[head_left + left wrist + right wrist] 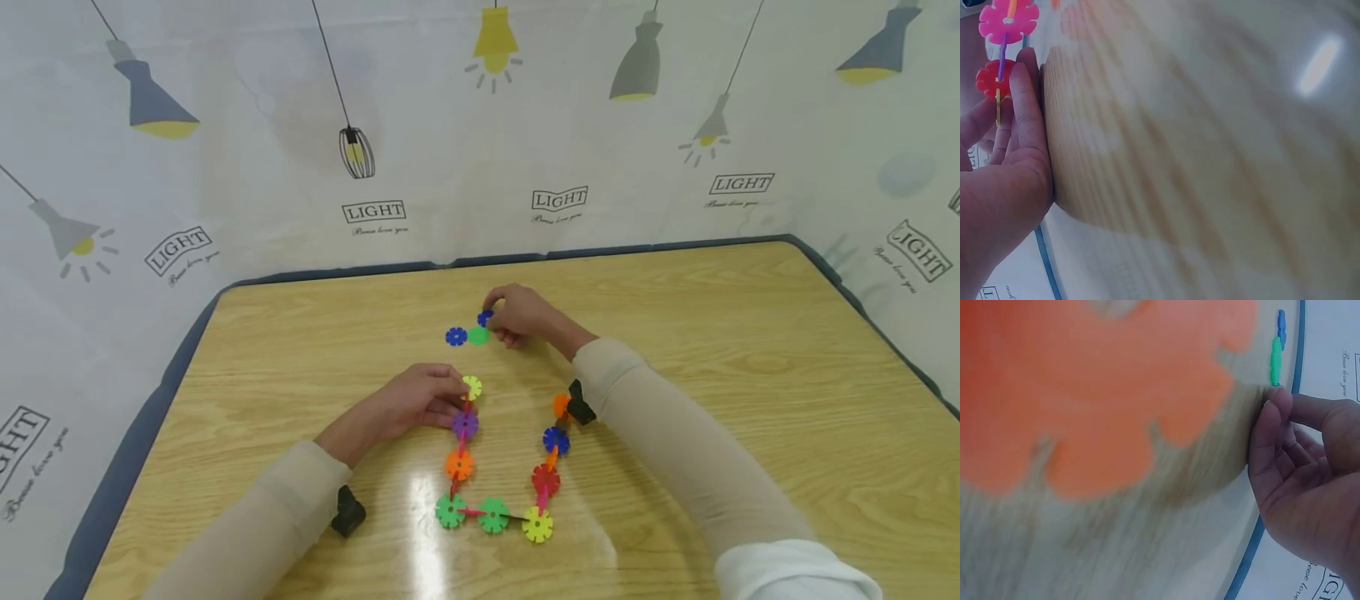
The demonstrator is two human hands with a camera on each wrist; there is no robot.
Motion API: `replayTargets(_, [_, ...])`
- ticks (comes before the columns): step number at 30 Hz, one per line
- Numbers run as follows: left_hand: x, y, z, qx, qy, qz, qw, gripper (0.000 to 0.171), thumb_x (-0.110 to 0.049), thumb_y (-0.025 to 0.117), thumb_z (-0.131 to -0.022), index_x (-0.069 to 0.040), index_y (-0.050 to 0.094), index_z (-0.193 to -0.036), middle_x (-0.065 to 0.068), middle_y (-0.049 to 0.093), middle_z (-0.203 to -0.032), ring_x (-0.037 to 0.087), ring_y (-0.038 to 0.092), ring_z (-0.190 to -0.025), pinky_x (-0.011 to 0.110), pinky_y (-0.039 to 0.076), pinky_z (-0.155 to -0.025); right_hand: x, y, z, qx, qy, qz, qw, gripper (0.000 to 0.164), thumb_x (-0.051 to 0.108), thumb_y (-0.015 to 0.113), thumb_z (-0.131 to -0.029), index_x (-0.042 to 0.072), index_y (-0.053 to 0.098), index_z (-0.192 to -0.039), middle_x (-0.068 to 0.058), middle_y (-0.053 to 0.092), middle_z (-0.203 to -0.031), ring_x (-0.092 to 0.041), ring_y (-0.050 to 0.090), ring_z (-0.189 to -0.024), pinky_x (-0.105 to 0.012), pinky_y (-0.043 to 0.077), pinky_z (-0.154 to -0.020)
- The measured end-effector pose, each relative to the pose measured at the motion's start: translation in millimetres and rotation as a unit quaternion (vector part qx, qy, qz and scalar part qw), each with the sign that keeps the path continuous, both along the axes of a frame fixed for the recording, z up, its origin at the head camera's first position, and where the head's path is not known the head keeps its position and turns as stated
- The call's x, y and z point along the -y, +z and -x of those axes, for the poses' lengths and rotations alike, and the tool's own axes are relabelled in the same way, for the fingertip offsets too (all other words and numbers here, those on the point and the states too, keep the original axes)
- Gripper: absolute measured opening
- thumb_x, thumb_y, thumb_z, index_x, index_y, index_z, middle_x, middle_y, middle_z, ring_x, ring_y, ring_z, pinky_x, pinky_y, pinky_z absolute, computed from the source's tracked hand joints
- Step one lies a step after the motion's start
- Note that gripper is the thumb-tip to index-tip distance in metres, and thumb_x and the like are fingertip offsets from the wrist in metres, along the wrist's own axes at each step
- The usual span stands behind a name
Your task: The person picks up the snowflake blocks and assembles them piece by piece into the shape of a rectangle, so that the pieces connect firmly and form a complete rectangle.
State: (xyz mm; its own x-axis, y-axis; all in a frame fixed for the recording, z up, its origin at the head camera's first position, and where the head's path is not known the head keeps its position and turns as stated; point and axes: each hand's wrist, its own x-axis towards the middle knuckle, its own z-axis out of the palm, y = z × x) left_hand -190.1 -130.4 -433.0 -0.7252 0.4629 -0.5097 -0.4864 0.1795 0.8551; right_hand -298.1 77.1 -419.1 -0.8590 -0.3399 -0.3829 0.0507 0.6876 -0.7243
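Note:
A U-shaped chain of notched, flower-like plastic discs lies on the table, with a purple disc (465, 425), an orange disc (459, 465) and a green disc (450, 510) along its left side. My left hand (416, 400) pinches the yellow disc (472, 387) at that side's far end; the left wrist view shows it edge-on, joined to a red disc (991, 80). Farther back, my right hand (519, 315) pinches a blue disc (484, 318) between thumb and fingertips. Beside it lie a loose green disc (477, 336) and another blue disc (456, 337).
The chain's right side has a red disc (546, 480), a blue disc (557, 442) and an orange disc (561, 406) below my right wrist. That orange disc fills much of the right wrist view. A lamp-print cloth (450, 150) stands behind the wooden table (712, 317).

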Motion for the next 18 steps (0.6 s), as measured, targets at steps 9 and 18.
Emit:
replayTargets(9, [0,-2.5,2.3,0.004,0.0,-0.013,0.9999,0.01,-0.014,0.056,-0.098,-0.008,0.06,-0.091,0.008,0.069,-0.09,0.015,0.066,-0.071,0.029,0.058,-0.068,-12,3.6,0.0,-0.008,0.033,-0.044,0.998,0.029,0.018,0.066,-0.092,0.005,0.062,-0.067,0.001,0.056,-0.055,-0.01,0.054,-0.047,-0.024,0.05,-0.05])
replayTargets(18, [1,-3.6,3.0,0.003,0.0,-0.006,1.0,0.01,-0.015,0.056,-0.098,-0.008,0.06,-0.092,0.008,0.068,-0.09,0.014,0.065,-0.07,0.029,0.058,-0.068,-31,9.9,-12.6,0.052,0.024,0.027,0.998,0.016,0.015,0.059,-0.097,0.0,0.055,-0.099,-0.008,0.064,-0.071,-0.013,0.058,-0.054,-0.027,0.055,-0.056])
